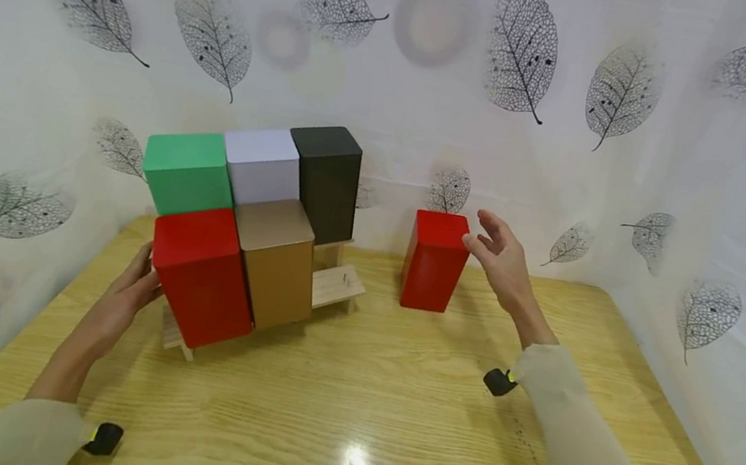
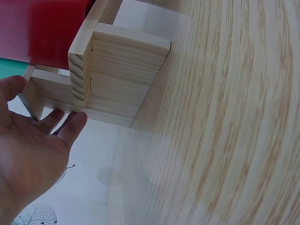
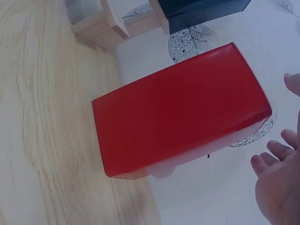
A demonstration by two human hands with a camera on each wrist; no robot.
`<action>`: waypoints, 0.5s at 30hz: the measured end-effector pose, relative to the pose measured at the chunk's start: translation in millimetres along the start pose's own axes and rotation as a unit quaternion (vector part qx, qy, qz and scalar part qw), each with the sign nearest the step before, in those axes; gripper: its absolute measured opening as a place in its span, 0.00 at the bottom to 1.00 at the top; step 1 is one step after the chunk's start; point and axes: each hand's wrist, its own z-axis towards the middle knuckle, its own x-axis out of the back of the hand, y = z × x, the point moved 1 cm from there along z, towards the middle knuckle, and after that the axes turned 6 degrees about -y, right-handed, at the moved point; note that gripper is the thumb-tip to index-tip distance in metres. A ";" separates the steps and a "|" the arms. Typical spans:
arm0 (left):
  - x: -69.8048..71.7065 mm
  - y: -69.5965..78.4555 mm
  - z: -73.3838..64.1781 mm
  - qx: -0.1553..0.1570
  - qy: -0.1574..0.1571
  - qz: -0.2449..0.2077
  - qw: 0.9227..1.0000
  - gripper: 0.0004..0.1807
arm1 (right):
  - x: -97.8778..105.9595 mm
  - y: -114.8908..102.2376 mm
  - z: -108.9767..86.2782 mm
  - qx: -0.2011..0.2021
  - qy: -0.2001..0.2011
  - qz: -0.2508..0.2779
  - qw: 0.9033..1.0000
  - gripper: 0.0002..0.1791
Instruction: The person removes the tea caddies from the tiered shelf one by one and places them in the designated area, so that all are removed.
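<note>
A stepped wooden rack (image 1: 338,286) bears two rows of tall rounded-corner boxes. In front are a red box (image 1: 205,279) and a gold-brown box (image 1: 273,273); behind them stand a green box (image 1: 187,168), a pale lilac box (image 1: 266,165) and a black box (image 1: 329,184). At the rack's left end my left hand (image 2: 33,145) grips the wood, thumb on one side and fingers on the other. Another red box (image 1: 434,263) stands upright on the table, right of the rack. By its top right edge, my right hand (image 1: 501,262) holds nothing, its fingers apart and slightly bent.
The wood-grain table (image 1: 346,393) carries everything. White sheeting with a leaf print (image 1: 522,52) rises behind and at both sides, close to the boxes. Bare rack slats (image 1: 334,288) show right of the gold-brown box. Small black devices (image 1: 499,382) are worn at both wrists.
</note>
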 end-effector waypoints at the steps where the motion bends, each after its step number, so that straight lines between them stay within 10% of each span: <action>1: -0.1 0.0 0.2 0.000 -0.001 -0.001 1.000 0.40 | 0.5 -2.3 -1.0 0.005 0.008 0.001 1.000 0.38; 15: -0.5 0.5 0.6 -0.006 -0.004 0.002 1.000 0.39 | -8.6 -36.2 -12.7 0.070 0.021 0.050 0.996 0.34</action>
